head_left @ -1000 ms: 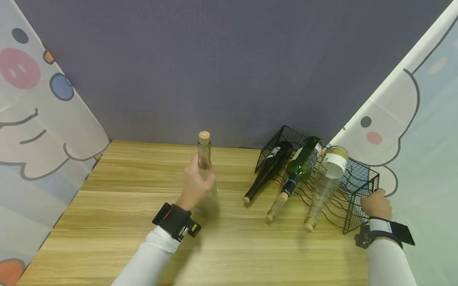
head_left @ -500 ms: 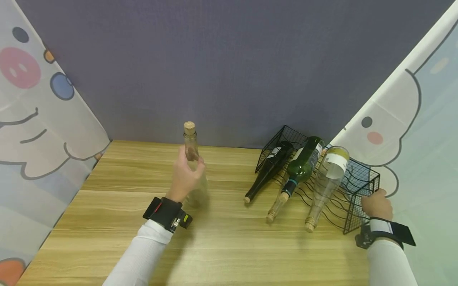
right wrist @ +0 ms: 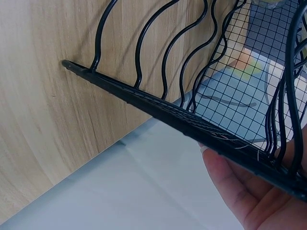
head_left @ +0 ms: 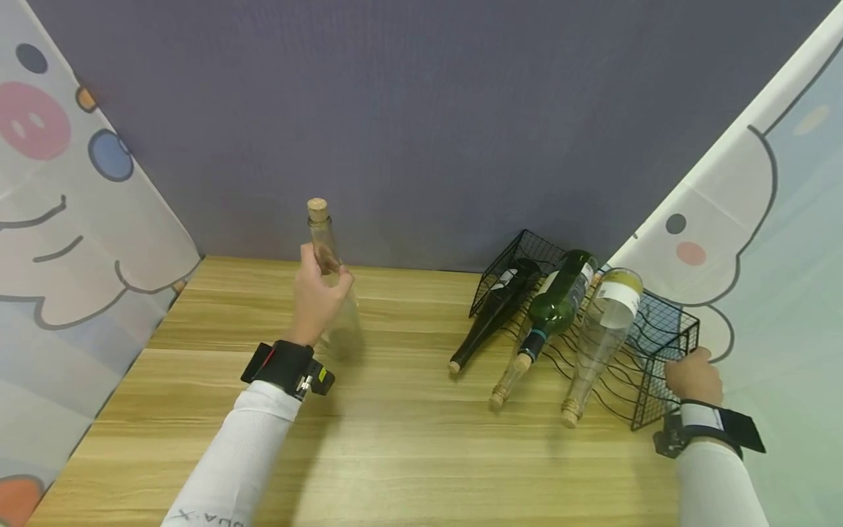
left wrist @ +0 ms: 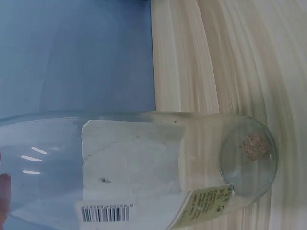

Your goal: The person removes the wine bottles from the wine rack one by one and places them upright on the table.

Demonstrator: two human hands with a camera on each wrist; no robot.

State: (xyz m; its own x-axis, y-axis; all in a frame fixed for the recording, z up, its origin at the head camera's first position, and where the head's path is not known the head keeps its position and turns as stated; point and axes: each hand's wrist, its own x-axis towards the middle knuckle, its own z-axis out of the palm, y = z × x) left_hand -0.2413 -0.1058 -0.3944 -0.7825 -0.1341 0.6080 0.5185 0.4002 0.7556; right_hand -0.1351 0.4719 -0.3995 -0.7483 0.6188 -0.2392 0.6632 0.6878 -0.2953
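Observation:
My left hand [head_left: 318, 296] grips a clear glass bottle [head_left: 323, 238] round the neck and shoulder, upright over the left half of the table. A cork stopper [head_left: 318, 210] plugs its mouth. In the left wrist view the bottle shows a pale label with a barcode [left wrist: 105, 213], and a bit of cork [left wrist: 254, 146] is seen through its base. At the far right, my right hand [head_left: 694, 377] grips the end of a black wire wine rack [head_left: 697, 333]. In the right wrist view its fingers [right wrist: 225, 179] lie behind the rack's black end bar [right wrist: 158, 112].
Several corked bottles lie in the rack, necks toward me: a dark bottle [head_left: 500, 304], a green bottle [head_left: 553, 311] over a clear bottle [head_left: 507, 384], and a labelled clear bottle [head_left: 596, 348]. A grey backdrop [head_left: 395, 132] rises at the table's [head_left: 408, 454] far edge.
My left hand has moved the clear bottle to the left and farther away toward the table's back edge. My right hand and the rack have stayed put.

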